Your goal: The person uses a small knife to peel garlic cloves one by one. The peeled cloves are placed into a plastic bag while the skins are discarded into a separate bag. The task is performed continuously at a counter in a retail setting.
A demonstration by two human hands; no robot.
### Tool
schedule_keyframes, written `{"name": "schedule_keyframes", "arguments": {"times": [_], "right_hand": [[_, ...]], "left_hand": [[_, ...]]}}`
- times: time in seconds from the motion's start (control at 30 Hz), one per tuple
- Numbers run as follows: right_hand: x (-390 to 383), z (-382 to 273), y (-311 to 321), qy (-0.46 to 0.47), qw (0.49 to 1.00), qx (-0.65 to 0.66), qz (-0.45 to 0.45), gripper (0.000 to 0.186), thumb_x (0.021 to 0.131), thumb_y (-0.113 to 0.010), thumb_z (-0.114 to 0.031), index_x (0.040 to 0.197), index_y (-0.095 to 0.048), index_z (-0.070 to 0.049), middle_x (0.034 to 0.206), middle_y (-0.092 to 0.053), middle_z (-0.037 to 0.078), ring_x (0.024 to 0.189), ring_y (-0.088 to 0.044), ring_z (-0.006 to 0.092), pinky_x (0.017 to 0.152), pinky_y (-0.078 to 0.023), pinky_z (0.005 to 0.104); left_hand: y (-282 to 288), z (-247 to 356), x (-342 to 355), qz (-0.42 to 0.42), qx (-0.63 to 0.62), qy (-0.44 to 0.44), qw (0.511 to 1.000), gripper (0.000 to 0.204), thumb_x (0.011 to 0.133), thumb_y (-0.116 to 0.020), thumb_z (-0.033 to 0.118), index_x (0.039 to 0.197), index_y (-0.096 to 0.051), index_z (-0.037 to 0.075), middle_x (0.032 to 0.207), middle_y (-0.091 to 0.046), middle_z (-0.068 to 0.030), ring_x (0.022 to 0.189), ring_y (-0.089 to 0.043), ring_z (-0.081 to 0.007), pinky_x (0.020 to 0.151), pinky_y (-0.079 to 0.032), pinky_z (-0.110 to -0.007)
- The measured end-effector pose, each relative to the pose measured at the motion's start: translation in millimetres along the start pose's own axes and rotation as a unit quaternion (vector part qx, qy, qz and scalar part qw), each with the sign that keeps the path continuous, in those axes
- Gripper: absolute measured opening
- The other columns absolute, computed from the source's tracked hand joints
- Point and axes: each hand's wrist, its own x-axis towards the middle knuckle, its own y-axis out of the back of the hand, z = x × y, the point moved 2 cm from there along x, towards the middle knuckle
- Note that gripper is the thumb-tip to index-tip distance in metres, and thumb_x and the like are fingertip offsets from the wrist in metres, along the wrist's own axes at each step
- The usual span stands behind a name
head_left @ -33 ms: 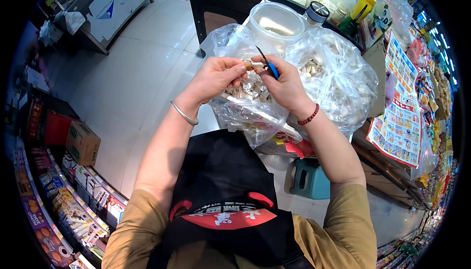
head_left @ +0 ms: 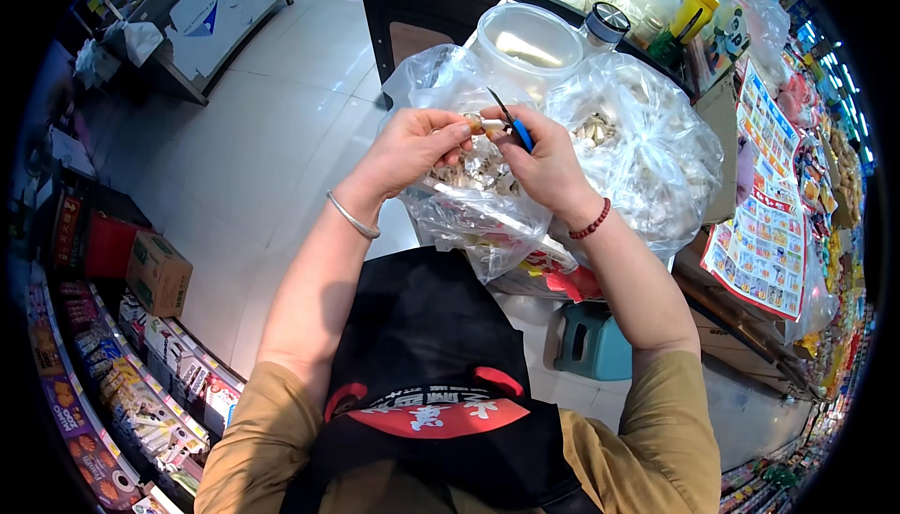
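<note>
My left hand (head_left: 421, 147) is closed, pinching a small pale piece (head_left: 481, 124), which looks like a mushroom. My right hand (head_left: 538, 163) grips a knife with a blue handle (head_left: 521, 134) and a dark blade pointing up to the left, with its thumb at the piece. Below both hands lies an open clear plastic bag (head_left: 476, 209) of pale brown mushroom-like pieces (head_left: 469, 172). A big knotted clear bag (head_left: 645, 148) of similar contents sits to the right. Behind them stands a translucent tub (head_left: 528, 19).
A dark counter (head_left: 382, 3) runs behind, with a steel-lidded jar (head_left: 607, 23). Printed flyers (head_left: 755, 256) hang at right. A teal stool (head_left: 595, 355) stands below. Packed shelves (head_left: 112, 392), a cardboard box (head_left: 157, 282) and a tiled floor (head_left: 244, 148) are at left, a metal table (head_left: 206, 27) beyond.
</note>
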Motion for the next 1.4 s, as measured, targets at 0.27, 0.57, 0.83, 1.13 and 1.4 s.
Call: {"name": "schedule_keyframes", "arguments": {"times": [0.27,0.57,0.83,1.13,1.4], "right_hand": [[-5,-5,-6,0.078,0.992,-0.097,0.004,0.024,0.086,-0.059,0.000,0.110,-0.063,-0.002,0.095,-0.064,0.016,0.083,-0.063,0.0290,0.075,-0.050,0.0345],[-5,2,-10,0.024,0.998,-0.058,0.025,0.025,0.086,-0.065,-0.006,0.111,-0.063,-0.003,0.099,-0.066,0.016,0.087,-0.065,0.0312,0.076,-0.051,0.0361],[-2,1,-6,0.008,0.998,-0.063,0.012,0.025,0.085,-0.069,-0.010,0.108,-0.063,-0.002,0.094,-0.066,0.017,0.083,-0.066,0.0309,0.074,-0.051,0.0363],[0,13,-7,0.052,0.995,-0.083,0.036,0.025,0.085,-0.069,-0.009,0.108,-0.063,-0.001,0.081,-0.065,0.013,0.071,-0.061,0.0194,0.066,-0.049,0.0309],[-2,3,2,-0.050,0.990,0.123,0.055,0.022,0.091,-0.066,-0.012,0.111,-0.063,-0.003,0.078,-0.063,0.000,0.069,-0.053,0.0059,0.062,-0.045,0.0242]], "left_hand": [[-1,4,2,0.004,0.034,0.017,0.999,0.021,0.092,-0.066,0.019,0.098,-0.069,0.000,0.076,-0.061,0.0026,0.065,-0.051,-0.0029,0.057,-0.039,-0.018],[-10,-4,2,0.091,0.178,-0.062,0.978,0.016,0.089,-0.065,0.013,0.094,-0.067,-0.002,0.082,-0.063,0.0014,0.075,-0.053,-0.0021,0.066,-0.045,-0.020],[-10,-3,1,0.092,0.165,-0.041,0.981,0.016,0.089,-0.063,0.014,0.094,-0.066,-0.001,0.081,-0.062,0.0028,0.072,-0.053,-0.0022,0.064,-0.045,-0.020],[-11,-6,1,0.131,0.127,-0.077,0.980,0.023,0.082,-0.066,0.020,0.087,-0.067,-0.003,0.073,-0.066,-0.0031,0.066,-0.058,-0.0066,0.061,-0.049,-0.025],[-16,-1,2,0.152,0.182,-0.060,0.970,0.017,0.091,-0.065,0.017,0.092,-0.065,0.000,0.082,-0.063,0.0015,0.070,-0.053,-0.0027,0.062,-0.044,-0.020]]}}
